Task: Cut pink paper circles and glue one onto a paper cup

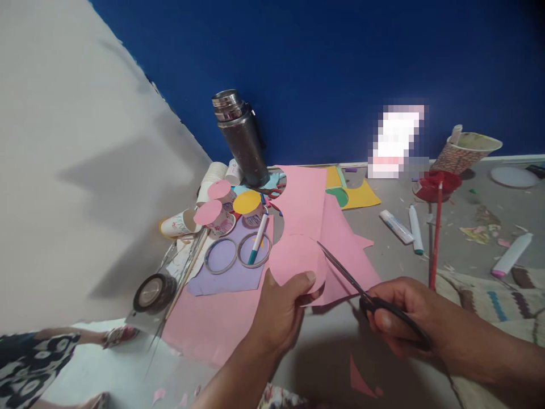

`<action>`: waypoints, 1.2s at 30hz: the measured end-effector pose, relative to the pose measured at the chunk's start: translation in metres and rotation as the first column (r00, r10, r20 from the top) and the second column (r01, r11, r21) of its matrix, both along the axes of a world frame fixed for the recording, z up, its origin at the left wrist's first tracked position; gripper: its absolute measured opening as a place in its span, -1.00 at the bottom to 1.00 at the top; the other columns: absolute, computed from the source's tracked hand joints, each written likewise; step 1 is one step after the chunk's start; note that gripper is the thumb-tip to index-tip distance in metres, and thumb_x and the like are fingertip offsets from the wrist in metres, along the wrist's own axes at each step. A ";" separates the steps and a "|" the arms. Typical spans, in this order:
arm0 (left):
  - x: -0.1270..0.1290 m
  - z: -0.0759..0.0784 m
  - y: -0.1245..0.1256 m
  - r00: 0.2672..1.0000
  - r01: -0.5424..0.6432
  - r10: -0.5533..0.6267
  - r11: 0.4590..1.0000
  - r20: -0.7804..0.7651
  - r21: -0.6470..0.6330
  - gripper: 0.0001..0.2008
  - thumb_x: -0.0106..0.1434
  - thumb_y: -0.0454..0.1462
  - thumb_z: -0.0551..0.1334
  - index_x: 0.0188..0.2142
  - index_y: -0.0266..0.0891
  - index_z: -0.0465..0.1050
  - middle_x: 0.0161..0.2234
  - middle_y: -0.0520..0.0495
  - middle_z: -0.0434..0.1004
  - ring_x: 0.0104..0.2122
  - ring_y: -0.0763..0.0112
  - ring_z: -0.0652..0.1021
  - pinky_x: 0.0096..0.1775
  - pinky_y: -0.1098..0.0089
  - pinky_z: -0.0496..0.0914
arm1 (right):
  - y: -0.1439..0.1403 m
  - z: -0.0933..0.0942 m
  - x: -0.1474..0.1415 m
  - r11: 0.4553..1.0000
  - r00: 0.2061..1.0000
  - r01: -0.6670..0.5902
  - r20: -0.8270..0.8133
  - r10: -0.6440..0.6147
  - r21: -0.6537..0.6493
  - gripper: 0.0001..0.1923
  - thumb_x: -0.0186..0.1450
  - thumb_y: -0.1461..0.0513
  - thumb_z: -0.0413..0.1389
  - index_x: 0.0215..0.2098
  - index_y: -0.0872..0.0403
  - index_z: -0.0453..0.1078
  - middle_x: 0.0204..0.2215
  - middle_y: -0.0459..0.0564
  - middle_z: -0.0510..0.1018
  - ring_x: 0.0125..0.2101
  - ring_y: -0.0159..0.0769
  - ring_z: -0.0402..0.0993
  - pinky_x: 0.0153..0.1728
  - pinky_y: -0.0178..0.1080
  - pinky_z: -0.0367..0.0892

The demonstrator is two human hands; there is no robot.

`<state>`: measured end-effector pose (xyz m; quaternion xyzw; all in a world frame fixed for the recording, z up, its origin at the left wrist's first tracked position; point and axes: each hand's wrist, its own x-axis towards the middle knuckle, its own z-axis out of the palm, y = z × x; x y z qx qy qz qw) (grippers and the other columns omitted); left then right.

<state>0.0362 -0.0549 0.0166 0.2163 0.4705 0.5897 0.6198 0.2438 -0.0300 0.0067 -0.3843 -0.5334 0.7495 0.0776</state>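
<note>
My left hand (283, 312) grips the lower part of a pink sheet of paper (304, 204), thumb on top. Curved bites are cut from the sheet's left edge, and a rounded outline shows near my thumb. My right hand (404, 318) is closed round the black handles of a pair of scissors (344, 270). The blades point up and left, with their tips at the sheet's right side by the curve; they look nearly closed. Another pink piece (340, 233) lies behind the held sheet. Two ring-shaped tape rolls (221, 274) lie on purple paper (230, 284) to the left.
A dark flask (242, 142) stands by the blue wall. Paper cups with pink and yellow discs (247, 202) are at left, near a black tape roll (154, 292). Markers (416, 230), a red container (437, 186) and a patterned cup (466, 153) are at right. Another person's leg shows lower left.
</note>
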 end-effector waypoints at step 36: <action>-0.001 0.003 -0.004 1.000 -0.011 0.011 0.996 -0.002 -0.092 -0.75 -0.08 -0.36 0.44 -0.45 -0.27 0.38 -0.56 0.11 0.37 -0.55 0.54 0.38 -0.50 0.50 0.34 | 0.002 -0.002 0.002 0.999 0.999 -0.020 0.048 0.018 0.038 -0.29 0.08 -0.40 0.15 -0.55 0.04 0.17 -0.69 -0.25 0.13 -0.64 -0.51 -0.08 -0.61 -0.31 -0.19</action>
